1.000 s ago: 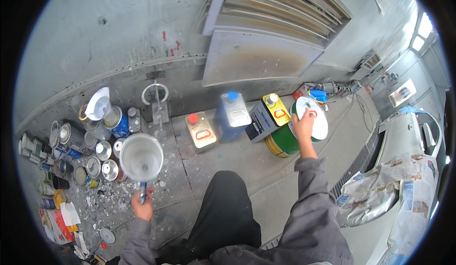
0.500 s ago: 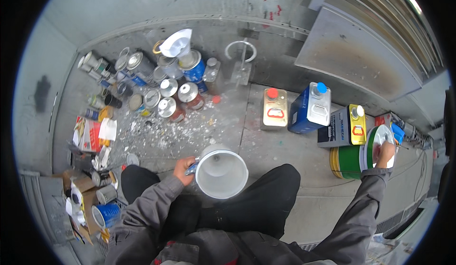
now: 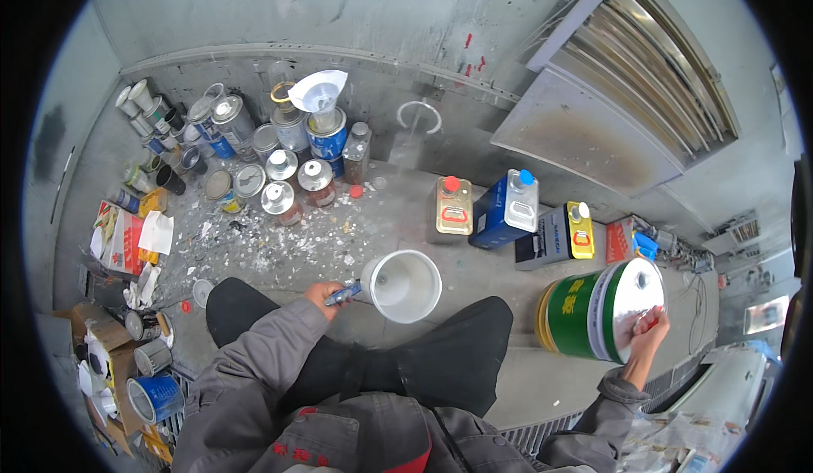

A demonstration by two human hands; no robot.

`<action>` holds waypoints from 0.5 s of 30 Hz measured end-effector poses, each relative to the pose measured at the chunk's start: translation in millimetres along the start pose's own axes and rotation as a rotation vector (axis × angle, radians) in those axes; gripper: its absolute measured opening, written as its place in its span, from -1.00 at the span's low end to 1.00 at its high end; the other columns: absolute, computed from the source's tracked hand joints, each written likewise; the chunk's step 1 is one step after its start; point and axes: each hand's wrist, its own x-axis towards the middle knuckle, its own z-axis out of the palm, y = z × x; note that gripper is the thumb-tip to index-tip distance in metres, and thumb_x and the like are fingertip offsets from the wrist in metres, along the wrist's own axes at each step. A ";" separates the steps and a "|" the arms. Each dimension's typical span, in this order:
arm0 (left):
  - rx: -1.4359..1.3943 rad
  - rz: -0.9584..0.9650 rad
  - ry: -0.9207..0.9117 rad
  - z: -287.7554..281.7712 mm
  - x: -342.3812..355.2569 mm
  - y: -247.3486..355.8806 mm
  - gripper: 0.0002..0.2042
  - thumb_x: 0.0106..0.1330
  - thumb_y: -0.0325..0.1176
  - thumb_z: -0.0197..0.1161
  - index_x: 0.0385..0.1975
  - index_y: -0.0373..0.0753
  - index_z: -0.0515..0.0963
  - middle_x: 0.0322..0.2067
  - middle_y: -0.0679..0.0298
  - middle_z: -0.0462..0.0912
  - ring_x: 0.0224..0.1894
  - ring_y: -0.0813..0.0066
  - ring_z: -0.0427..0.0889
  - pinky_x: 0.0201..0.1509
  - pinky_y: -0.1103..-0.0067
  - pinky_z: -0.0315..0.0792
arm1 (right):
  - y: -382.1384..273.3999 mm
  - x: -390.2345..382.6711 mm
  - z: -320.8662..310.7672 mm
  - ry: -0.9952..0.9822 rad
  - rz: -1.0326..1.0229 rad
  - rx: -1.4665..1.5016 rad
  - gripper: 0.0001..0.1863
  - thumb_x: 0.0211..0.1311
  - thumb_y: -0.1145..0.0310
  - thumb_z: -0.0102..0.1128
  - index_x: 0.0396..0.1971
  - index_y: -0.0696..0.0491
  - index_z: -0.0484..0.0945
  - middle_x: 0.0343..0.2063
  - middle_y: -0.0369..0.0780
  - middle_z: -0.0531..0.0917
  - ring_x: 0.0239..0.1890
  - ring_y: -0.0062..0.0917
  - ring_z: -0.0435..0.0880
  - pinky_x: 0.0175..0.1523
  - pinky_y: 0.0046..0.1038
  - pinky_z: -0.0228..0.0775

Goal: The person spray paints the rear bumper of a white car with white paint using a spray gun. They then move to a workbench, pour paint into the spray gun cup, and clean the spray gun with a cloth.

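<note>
In front of my knees is a white plastic jug [image 3: 405,287] with its wide mouth facing up. My left hand [image 3: 322,298] is closed round its grip on the left side, where a blue-grey piece shows. At my right, a large green paint drum [image 3: 576,312] with yellow and white bands leans over, its silver top facing right. My right hand [image 3: 649,333] is closed on the red handle of that top. How the drum's underside meets the floor cannot be made out.
Beyond the jug stand a gold can [image 3: 453,206], a blue can [image 3: 506,210] and a yellow-and-black can [image 3: 559,236]. Several paint tins [image 3: 315,181] crowd the far left, one topped by a white funnel [image 3: 318,92]. A cardboard box [image 3: 118,337] sits at the near left.
The green drum has come nearer to me with my right hand on its handle, away from the yellow-and-black can. My left hand still holds the jug. The whole view has shifted.
</note>
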 end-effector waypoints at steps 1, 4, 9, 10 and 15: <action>-0.024 -0.014 -0.026 0.5 2.6 0.5 -0.70 0.08 -0.76 0.04 -0.39 -0.26 0.70 -0.35 0.26 0.77 -0.24 0.49 0.72 -0.08 0.52 0.55 | -26.2 -21.6 12.2 -0.052 -0.019 -0.090 -0.91 0.33 0.30 0.12 -0.41 -0.10 0.51 -0.64 -0.50 0.36 -0.72 -0.75 0.13 -0.65 -0.57 -0.17; -0.067 -0.031 -0.039 4.6 10.4 -1.2 -0.72 0.11 -0.74 0.09 -0.37 -0.26 0.70 -0.33 0.25 0.79 -0.23 0.44 0.74 -0.06 0.48 0.57 | -88.9 -101.8 64.0 -0.098 -0.013 -0.349 -0.91 0.32 0.31 0.13 -0.39 -0.08 0.55 -0.64 -0.50 0.36 -0.72 -0.79 0.12 -0.66 -0.58 -0.14; 0.188 0.002 -0.071 0.5 9.7 2.8 -0.81 0.12 -0.68 0.27 -0.34 -0.24 0.70 -0.29 0.13 0.79 -0.20 0.15 0.78 -0.09 0.37 0.59 | -84.4 -267.7 145.2 -0.802 0.274 -0.550 -0.87 0.40 0.36 0.07 -0.29 0.10 0.53 -0.53 -0.35 0.57 -0.68 -0.76 0.29 -0.59 -0.61 0.11; 0.198 0.019 -0.083 -2.4 8.3 6.4 -0.82 0.13 -0.64 0.29 -0.33 -0.22 0.70 -0.28 0.12 0.78 -0.19 0.09 0.77 -0.10 0.33 0.58 | -75.3 -297.9 158.5 -0.862 0.341 -0.674 -0.83 0.43 0.37 0.04 -0.20 0.16 0.52 -0.47 -0.30 0.63 -0.65 -0.74 0.34 -0.56 -0.60 0.18; 0.413 0.073 -0.087 -13.2 -2.0 30.2 -0.86 0.17 -0.50 0.33 -0.31 -0.12 0.72 -0.25 0.13 0.76 -0.14 -0.09 0.72 -0.12 0.20 0.56 | -52.7 -384.2 219.3 -0.946 0.580 -1.095 -0.68 0.53 0.37 0.04 0.13 0.25 0.42 -0.15 -0.12 0.71 -0.56 -0.64 0.39 -0.44 -0.50 0.24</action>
